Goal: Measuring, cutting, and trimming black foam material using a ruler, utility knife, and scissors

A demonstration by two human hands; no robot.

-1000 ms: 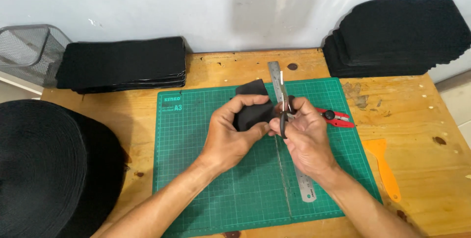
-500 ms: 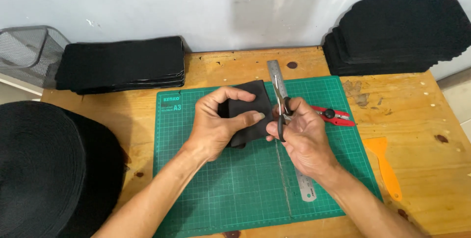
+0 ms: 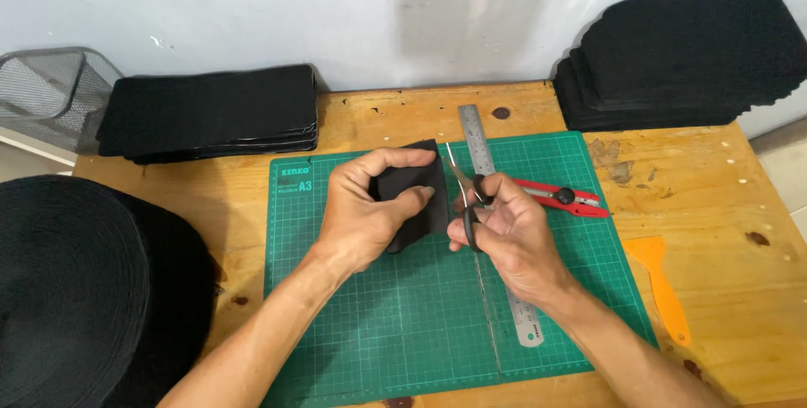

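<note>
Two hands worked over the green cutting mat (image 3: 370, 324): the left hand (image 3: 361, 215) gripped a black fabric piece (image 3: 416, 194), the right hand (image 3: 508, 236) held scissors (image 3: 465, 194) just beside its edge. Apparently no cut had started yet.

1. My left hand (image 3: 370, 210) covers much of the black fabric piece (image 3: 418, 194); its lower edge is out of sight.
2. My right hand (image 3: 508, 236) hides most of the scissors' (image 3: 466, 198) handles and the middle of the steel ruler (image 3: 496, 231).
3. The big black roll (image 3: 76, 290) is cut off by the left and bottom edges.
4. The wire basket (image 3: 46, 89) is cropped at the left edge.
5. The right-hand fabric stack (image 3: 689, 59) runs off the right edge.
</note>
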